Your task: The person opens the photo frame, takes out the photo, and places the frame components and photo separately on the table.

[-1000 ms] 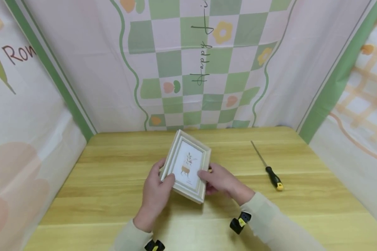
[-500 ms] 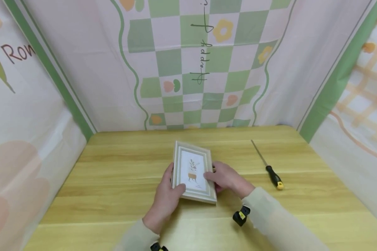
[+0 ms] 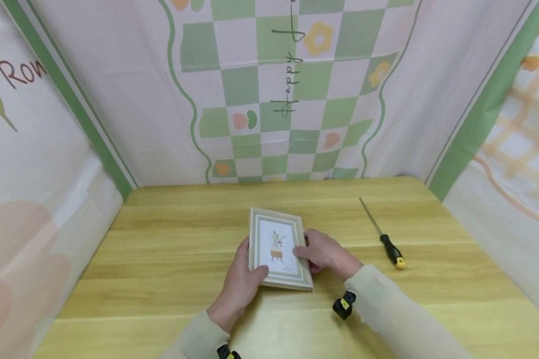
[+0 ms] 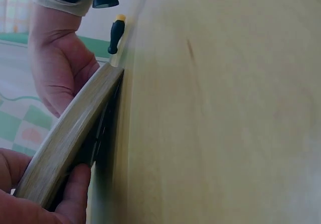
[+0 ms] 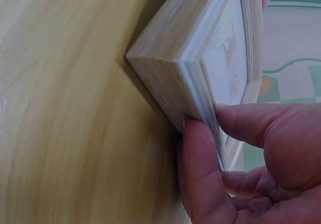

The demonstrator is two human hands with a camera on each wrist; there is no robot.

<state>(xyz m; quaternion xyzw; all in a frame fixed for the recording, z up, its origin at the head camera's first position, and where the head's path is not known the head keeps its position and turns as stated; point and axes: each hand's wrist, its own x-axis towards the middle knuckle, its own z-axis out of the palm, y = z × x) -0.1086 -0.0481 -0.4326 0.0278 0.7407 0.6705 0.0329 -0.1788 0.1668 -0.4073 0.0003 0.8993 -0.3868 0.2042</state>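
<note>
A pale wooden picture frame with a print of a potted plant faces up between both hands, tilted close over the table. My left hand grips its left side, thumb on the front near the lower corner. In the left wrist view, a finger of that hand reaches under the dark back of the frame. My right hand pinches the right side, thumb on the front border. The right wrist view shows that hand's fingers along the outer edge of the frame.
A screwdriver with a black and yellow handle lies on the wooden table to the right, its shaft pointing away. Printed cloth hangs behind the table, with more cloth at both sides. Black wrist cameras sit at the sleeves.
The picture frame has turned straighter and moved lower and slightly right, both hands keeping hold. Its slant has lessened. The screwdriver has stayed in place.
</note>
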